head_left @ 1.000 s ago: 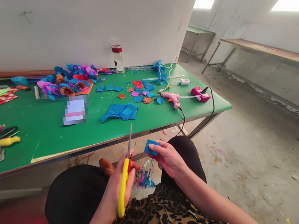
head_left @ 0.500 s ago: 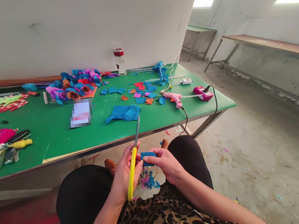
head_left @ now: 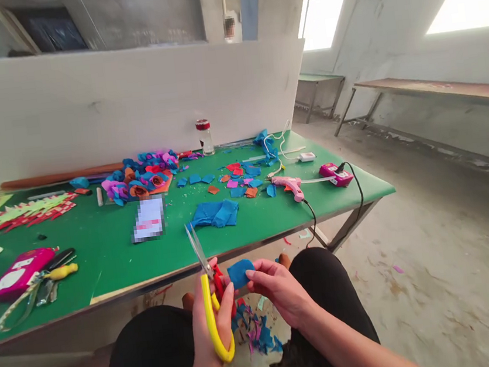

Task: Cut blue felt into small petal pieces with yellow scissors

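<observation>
Green-topped desk, bare-walled room. Left hand: closed around yellow-and-red scissors, blades slightly parted, thumb at the paper's edge. Right hand: pinching one blue crepe-paper piece, between both hands, above the lap. Beyond: folded blue crepe paper; pink glue gun; red-lidded jar. Risks, judged: torn paper, if the hands pull apart; nicked fingers, if the scissors swing.

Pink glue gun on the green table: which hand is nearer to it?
Right. The right hand, pinching a blue piece, is on the glue gun's near side; the left hand, holding scissors, is farther to its left.
</observation>
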Available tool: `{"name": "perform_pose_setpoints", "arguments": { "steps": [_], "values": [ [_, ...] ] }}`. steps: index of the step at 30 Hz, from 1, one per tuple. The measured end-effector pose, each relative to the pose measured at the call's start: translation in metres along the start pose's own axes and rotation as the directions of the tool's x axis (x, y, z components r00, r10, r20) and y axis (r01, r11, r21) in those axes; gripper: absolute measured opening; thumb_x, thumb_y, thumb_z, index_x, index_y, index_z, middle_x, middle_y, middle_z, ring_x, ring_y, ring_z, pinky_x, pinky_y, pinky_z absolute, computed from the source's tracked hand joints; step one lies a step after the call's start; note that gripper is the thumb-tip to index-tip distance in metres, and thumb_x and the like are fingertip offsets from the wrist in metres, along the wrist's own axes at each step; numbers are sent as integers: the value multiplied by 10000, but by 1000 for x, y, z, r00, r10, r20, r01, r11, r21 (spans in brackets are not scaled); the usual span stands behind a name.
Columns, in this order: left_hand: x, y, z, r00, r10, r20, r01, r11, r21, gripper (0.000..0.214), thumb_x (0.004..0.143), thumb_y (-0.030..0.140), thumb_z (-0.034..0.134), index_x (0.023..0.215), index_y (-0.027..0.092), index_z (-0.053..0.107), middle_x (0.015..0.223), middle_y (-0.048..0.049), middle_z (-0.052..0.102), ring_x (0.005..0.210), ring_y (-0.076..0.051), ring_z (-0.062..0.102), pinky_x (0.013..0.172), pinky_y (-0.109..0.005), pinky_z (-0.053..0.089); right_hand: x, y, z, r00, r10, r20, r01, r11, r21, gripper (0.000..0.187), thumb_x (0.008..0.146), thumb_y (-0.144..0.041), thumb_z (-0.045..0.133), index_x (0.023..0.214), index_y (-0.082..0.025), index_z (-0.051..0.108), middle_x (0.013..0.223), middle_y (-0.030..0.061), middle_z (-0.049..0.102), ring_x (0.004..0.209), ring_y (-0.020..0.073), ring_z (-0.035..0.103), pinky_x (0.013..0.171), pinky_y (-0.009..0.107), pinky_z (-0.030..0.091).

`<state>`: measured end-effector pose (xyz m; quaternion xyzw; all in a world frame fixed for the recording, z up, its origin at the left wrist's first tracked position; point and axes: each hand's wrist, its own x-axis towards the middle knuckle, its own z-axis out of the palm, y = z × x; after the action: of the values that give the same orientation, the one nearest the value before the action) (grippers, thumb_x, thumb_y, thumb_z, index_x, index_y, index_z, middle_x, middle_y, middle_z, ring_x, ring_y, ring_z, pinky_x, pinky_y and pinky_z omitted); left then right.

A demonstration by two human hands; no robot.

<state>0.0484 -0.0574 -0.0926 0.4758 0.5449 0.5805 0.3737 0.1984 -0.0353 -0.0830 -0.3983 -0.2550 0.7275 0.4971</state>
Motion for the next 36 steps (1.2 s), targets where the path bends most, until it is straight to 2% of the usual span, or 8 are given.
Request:
{"name": "perform_pose_setpoints", "arguments": {
  "steps": [4,8,14,19,24,28,33,36],
  "values": [
    [37,5,-12,970,236,-55,-228,965,128,456,872,389,619,1290,227,535,882,-29,641,769,-163,640,754,-302,555,34,-32,-13,998,-32,60,43,982,-182,408,589,-455,884,752,-162,652,626,-5,665,571,96,583,640,232,447],
    [122,15,-18,894,426,-138,-406,901,151,435,886,341,573,1302,232,502,876,-21,627,774,-159,627,729,-302,556,94,-87,-10,976,-196,94,217,892,-397,451,518,-435,910,781,-165,662,632,-36,648,553,94,571,594,234,440],
    [211,18,-12,889,405,-212,-404,913,51,437,844,312,561,1267,223,498,835,-15,636,656,-145,622,582,-261,542,201,-158,28,973,-215,89,219,723,-655,269,630,-257,867,699,-166,624,589,-34,629,526,85,567,549,214,469],
    [202,8,-3,918,269,-290,-304,949,-80,449,807,304,594,1244,234,520,793,-3,632,590,-136,588,491,-233,502,283,-176,64,985,-144,91,163,630,-759,227,673,-178,849,699,-145,625,558,-18,616,499,79,558,509,189,481],
    [188,7,0,939,212,-269,-261,952,-160,446,836,313,583,1270,235,509,797,-5,616,597,-133,559,495,-240,507,338,-160,87,996,-86,26,67,518,-852,168,783,-193,788,819,-135,635,717,45,680,628,125,633,613,251,562],
    [185,4,0,948,218,-230,-261,949,-176,419,866,315,570,1274,258,493,837,-9,609,637,-134,557,522,-240,509,355,-143,92,995,-90,-31,3,354,-935,285,936,-324,619,1157,-144,612,1128,96,653,938,196,658,805,382,574],
    [180,4,-1,953,223,-207,-262,946,-189,405,889,317,554,1284,263,487,843,-13,605,674,-143,574,530,-236,504,356,-142,89,956,-294,-10,8,61,-998,145,871,-273,660,949,-153,682,917,76,708,883,222,669,706,291,504],
    [179,6,-2,949,232,-212,-272,945,-183,423,880,301,565,1294,263,488,857,-17,608,716,-150,593,567,-242,517,349,-139,92,915,-387,114,73,-120,-990,192,856,-285,632,1027,-207,676,1034,64,709,1007,220,639,741,261,457]
  ]
}}
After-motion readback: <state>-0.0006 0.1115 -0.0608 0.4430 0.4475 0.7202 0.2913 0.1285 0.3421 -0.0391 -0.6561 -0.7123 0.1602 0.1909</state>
